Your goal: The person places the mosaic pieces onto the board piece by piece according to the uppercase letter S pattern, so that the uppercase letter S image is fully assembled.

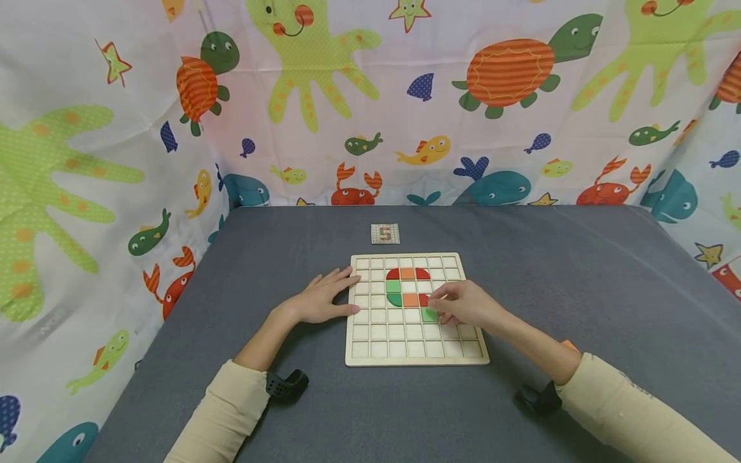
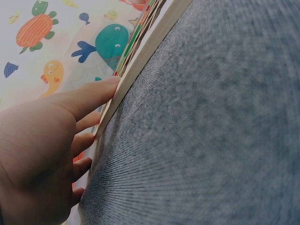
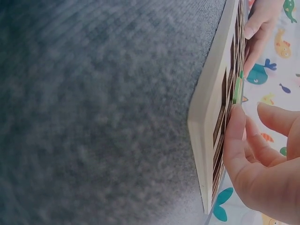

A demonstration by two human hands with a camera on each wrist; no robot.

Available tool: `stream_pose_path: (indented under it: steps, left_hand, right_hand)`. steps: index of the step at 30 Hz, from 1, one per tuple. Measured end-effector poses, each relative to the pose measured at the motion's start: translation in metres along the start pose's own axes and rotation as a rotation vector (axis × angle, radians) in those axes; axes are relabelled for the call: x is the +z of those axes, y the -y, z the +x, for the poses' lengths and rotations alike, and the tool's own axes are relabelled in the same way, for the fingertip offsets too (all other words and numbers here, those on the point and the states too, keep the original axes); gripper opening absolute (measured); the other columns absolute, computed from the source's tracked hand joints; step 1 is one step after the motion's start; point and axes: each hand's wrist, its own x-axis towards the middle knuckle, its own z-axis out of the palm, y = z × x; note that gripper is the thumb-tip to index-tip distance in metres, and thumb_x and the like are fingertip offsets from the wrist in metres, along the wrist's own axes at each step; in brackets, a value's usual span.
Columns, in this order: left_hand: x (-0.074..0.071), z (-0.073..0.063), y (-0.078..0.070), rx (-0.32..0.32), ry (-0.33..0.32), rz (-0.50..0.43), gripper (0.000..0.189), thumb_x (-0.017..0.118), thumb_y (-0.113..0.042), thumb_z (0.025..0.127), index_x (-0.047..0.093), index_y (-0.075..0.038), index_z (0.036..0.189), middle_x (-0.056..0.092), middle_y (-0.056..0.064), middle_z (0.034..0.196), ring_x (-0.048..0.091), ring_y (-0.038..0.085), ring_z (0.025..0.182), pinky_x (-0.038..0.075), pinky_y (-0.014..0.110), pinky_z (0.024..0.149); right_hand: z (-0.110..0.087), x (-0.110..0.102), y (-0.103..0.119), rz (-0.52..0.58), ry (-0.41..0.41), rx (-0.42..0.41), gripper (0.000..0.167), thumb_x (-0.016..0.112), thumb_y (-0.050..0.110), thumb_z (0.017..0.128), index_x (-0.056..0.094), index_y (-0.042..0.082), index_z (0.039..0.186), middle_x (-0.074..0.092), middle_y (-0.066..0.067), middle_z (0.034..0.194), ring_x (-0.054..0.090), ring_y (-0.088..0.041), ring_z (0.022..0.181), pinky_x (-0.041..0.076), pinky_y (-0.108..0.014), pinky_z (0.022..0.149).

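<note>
A wooden grid board (image 1: pixel 379 350) lies on the table, with coloured tiles in its cells. My left hand (image 1: pixel 320 299) rests along the board's left edge, fingers spread and fingertips on the rim. My right hand (image 1: pixel 470 305) is over the right half, its fingertips at a red tile (image 1: pixel 424 299) and a light green tile (image 1: pixel 429 314). Two fingertips stand apart in the right wrist view, close by a green tile (image 3: pixel 237 89), with no piece gripped between them. Further up are an orange square (image 1: pixel 408 274), a red quarter-round (image 1: pixel 393 274) and a dark green quarter-round (image 1: pixel 394 299).
Behind the board lies a small card (image 1: pixel 384 233) printed with a gridded figure. An orange piece (image 1: pixel 570 345) shows partly from behind the right forearm. Grey cloth (image 1: pixel 278 244) covers the table, and a curtain (image 1: pixel 370 96) printed with sea animals hangs around it.
</note>
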Motion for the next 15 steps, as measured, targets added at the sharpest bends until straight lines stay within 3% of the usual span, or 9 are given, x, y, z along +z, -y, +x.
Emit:
stream_pose_path:
  steps: [15]
  left_hand:
    - [-0.0001, 0.001, 0.001, -0.002, -0.001, 0.0, 0.072, 0.057, -0.045, 0.094, 0.029, -0.012, 0.151, 0.015, 0.01, 0.157, 0.009, 0.032, 0.143, 0.004, 0.056, 0.11]
  right_hand:
    - [0.0012, 0.0008, 0.0014, 0.01, -0.016, 0.031, 0.026, 0.066, 0.019, 0.092, 0.067, 0.001, 0.11, 0.065, -0.008, 0.092, 0.06, -0.018, 0.072, 0.053, -0.03, 0.065]
